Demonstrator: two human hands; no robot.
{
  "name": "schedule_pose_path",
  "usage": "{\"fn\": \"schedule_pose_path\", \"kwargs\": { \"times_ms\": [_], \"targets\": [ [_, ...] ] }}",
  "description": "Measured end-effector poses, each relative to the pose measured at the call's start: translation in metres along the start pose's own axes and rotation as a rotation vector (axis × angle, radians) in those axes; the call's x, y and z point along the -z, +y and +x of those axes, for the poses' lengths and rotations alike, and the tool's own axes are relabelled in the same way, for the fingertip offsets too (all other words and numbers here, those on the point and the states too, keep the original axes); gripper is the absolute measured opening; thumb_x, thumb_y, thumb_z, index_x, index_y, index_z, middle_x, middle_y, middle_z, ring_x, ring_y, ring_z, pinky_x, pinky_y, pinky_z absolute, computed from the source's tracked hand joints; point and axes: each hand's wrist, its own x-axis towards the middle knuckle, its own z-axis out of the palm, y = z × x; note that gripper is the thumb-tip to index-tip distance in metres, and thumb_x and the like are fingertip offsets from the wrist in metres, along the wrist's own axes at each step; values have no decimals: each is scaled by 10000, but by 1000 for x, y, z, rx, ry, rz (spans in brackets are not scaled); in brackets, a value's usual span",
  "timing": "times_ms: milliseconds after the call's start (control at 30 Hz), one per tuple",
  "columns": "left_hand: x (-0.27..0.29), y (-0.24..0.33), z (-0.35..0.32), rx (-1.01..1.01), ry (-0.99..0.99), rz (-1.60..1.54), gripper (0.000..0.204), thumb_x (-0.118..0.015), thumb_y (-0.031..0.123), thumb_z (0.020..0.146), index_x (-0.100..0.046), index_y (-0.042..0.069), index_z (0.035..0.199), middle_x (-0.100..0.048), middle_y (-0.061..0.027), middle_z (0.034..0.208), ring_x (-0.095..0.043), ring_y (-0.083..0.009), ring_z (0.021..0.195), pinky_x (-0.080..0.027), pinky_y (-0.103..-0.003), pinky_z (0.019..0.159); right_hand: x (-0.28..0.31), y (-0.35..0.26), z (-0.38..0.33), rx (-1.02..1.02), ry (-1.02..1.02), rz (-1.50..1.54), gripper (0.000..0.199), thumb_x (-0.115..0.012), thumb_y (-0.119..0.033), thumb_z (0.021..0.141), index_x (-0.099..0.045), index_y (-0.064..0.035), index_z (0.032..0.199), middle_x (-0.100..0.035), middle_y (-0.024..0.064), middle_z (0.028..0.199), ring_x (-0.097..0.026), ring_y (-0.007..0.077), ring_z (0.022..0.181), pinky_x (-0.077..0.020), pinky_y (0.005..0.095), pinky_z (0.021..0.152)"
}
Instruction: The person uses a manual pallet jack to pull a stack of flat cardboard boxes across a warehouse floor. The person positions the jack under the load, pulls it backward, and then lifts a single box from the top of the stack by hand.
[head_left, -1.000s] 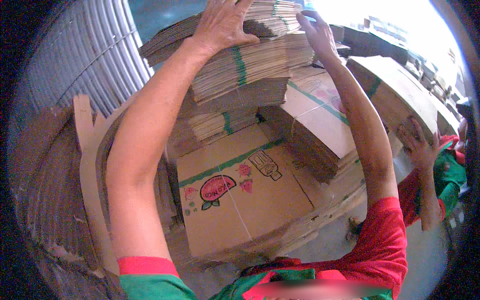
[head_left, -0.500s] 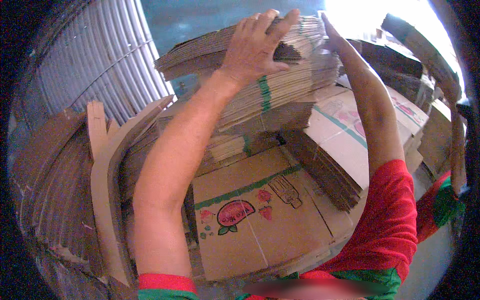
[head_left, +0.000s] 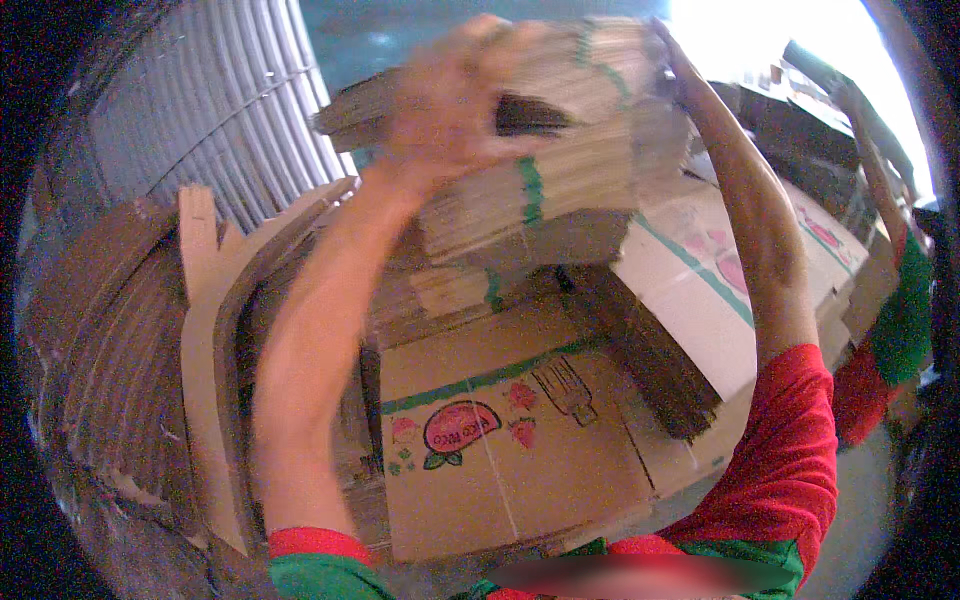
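Observation:
Both my arms reach up to a bundle of flattened cardboard boxes [head_left: 560, 170] with green stripes, at the top of a tall stack. My left hand [head_left: 450, 100], blurred by motion, grips the bundle's near left edge. My right hand [head_left: 672, 50] presses against the bundle's right side; its fingers are mostly hidden by glare and the cardboard. Below the bundle lie more stacked flat boxes [head_left: 470, 290].
A flat box with printed fruit pictures [head_left: 500, 440] lies below. Leaning cardboard sheets [head_left: 205, 330] stand at left against a corrugated metal wall [head_left: 220, 110]. More flat boxes [head_left: 720, 280] pile at right. Another person in red and green [head_left: 900, 320] works at far right.
The view has shifted closer and the bundle is now blurred, moving under my hands. My left hand has slid along the bundle's edge; the other person has moved toward the right rim.

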Motion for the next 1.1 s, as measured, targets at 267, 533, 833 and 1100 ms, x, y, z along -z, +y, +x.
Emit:
{"fn": "schedule_pose_path", "kwargs": {
  "times_ms": [267, 533, 833, 1100],
  "targets": [
    [171, -24, -101, 134, -16, -42, 971, -979, 318, 561, -523, -16, 1351, -593, -180, 1333, -625, -328, 1175, -525, -433, 1003, 43, -31, -52, 45, 38, -155, 717, -402, -582, 1009, -454, 3, 1421, -522, 205, 1385, -461, 346, 1315, -338, 428, 1112],
    [198, -40, -161, 245, 251, -422, 1085, -757, 561, 818, -138, 109, 1586, -446, -253, 1483, -467, -378, 1354, -439, -491, 1101, 6, -98, -126, 19, 77, -294, 720, -378, -575, 1020, -421, 2, 1450, -492, 201, 1425, -431, 343, 1349, -319, 428, 1131],
    [185, -163, -207, 1377, -147, -1920, 759, -401, 643, 1003, -586, -5, 1351, -658, -204, 1263, -656, -369, 1107, -522, -492, 1000, -12, -175, -204, 3, 91, -356, 724, -352, -567, 1032, -385, 0, 1482, -459, 196, 1471, -398, 339, 1387, -297, 429, 1152],
    [195, -129, -266, 1164, -230, -1620, 564, -447, 458, 1029, -606, 8, 1328, -667, -172, 1266, -665, -309, 1120, -546, -445, 971, -30, -236, -281, 29, 34, -299, 728, -329, -559, 1043, -353, -1, 1510, -430, 192, 1511, -369, 335, 1421, -278, 430, 1171]
  ]
}}
